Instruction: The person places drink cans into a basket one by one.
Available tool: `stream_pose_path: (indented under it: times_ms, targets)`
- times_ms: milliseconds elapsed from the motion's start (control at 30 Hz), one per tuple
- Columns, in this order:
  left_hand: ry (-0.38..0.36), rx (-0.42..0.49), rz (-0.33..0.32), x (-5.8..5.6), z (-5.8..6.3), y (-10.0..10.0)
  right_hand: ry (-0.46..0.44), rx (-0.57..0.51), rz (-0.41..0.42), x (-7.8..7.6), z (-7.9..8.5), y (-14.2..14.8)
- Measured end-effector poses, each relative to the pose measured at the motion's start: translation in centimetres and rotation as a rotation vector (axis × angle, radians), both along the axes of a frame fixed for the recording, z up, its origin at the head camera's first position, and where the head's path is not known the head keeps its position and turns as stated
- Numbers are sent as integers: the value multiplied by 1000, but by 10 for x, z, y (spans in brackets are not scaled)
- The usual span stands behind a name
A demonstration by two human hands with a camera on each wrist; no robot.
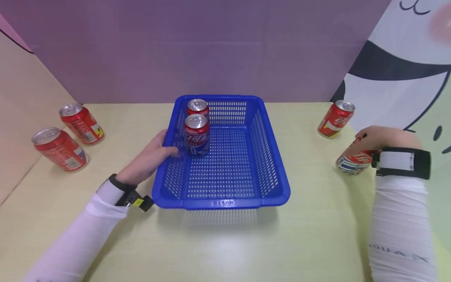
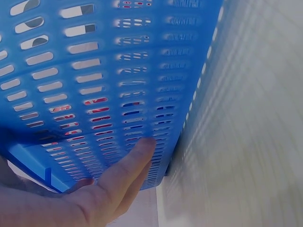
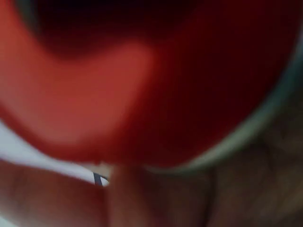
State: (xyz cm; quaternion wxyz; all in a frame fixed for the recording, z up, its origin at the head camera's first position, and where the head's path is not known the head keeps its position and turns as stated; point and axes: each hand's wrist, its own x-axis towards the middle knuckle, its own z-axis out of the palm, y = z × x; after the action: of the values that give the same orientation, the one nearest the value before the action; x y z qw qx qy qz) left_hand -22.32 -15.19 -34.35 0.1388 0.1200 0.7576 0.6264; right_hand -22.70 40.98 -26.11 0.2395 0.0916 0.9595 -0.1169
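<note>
A blue plastic basket [image 1: 225, 203] stands on the table with two red-and-blue soda cans inside, a front can [image 1: 196, 135] and a back can [image 1: 198, 105], near its left wall. My left hand [image 1: 149, 160] grips the basket's left rim, thumb over the edge. In the left wrist view, the fingers [image 2: 128, 172] lie along the outside of the slotted wall. At the right, my right hand [image 1: 391, 137] grips a red soda can [image 1: 352, 163] from above, covering its top. That can [image 3: 80, 104] fills the right wrist view, close and blurred.
Another red can [image 1: 336, 118] stands just behind the right hand. At the far left stand two more red cans, a nearer can [image 1: 60, 150] and a farther can [image 1: 82, 124]. A purple wall [image 1: 211, 51] closes off the back of the table [image 1: 218, 246].
</note>
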Motion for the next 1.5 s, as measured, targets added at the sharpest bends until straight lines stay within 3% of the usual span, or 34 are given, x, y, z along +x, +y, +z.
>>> stream_pose_path:
  times_ms: [200, 400, 600, 800, 1000, 1100, 1300, 1500]
  targets:
    - [-1, 0, 9, 0, 1, 1, 20, 12, -61, 1, 1, -1]
    - [-6, 6, 10, 2, 2, 1, 65, 5, 16, 2, 0, -5]
    - [-4, 2, 19, 2, 1, 0, 209, 5, 144, -5, -3, -16]
    - [8, -12, 26, 1, -2, 0, 370, -3, 140, -10, 1, -33]
    - [15, -6, 19, -2, -3, 2, 579, -12, 114, 6, 21, -63]
    - [14, -2, 20, -3, -2, 4, 636, -9, 109, 16, 34, -79]
    - [17, -14, 20, -1, -1, 4, 652, 49, 202, 24, 63, -108]
    - [16, -16, 27, -1, -3, 4, 653, 73, 349, 12, 90, -142]
